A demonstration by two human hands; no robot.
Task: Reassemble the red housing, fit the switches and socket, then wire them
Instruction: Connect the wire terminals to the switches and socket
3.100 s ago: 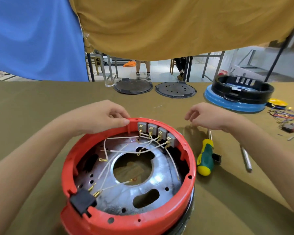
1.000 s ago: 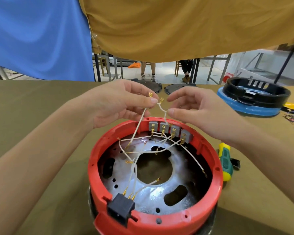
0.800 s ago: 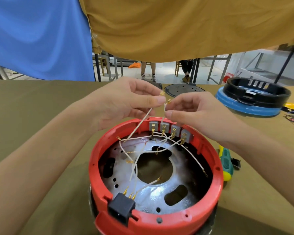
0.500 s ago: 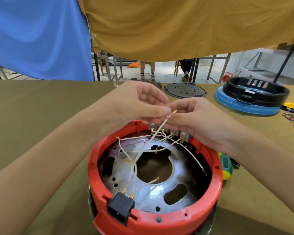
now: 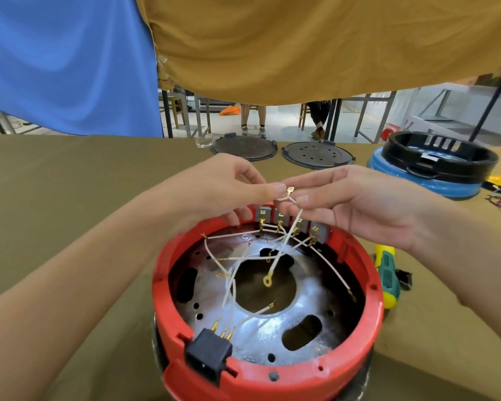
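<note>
— Both grips are closed on one white wire (image 5: 287,240): its brass spade terminal (image 5: 289,191) is pinched at the left hand (image 5: 229,186) thumb tip, while the lead just below is pinched by the right hand (image 5: 347,204). Where is the work being done?

— Above the far rim of the red housing (image 5: 272,371), which is stood on the worktop (image 5: 55,183) near the person. The switches (image 5: 294,224) are already seated in a row inside that rim, and the black socket (image 5: 209,354) is fitted at the near edge.

— So the wiring step is judged to be in hand?

— Yes. The wire's other end (a ring lug (image 5: 267,282)) is seen hanging free over the metal plate (image 5: 310,308), and several other leads are lying loose.

— What is called for next?

— The spade is probably to be lowered and pushed squarely onto a free switch tab; which tab cannot be told. A steady pinch close behind the terminal is needed, so that the lead is not bent. The screwdriver (image 5: 386,276) is left beside the housing, untouched.
</note>
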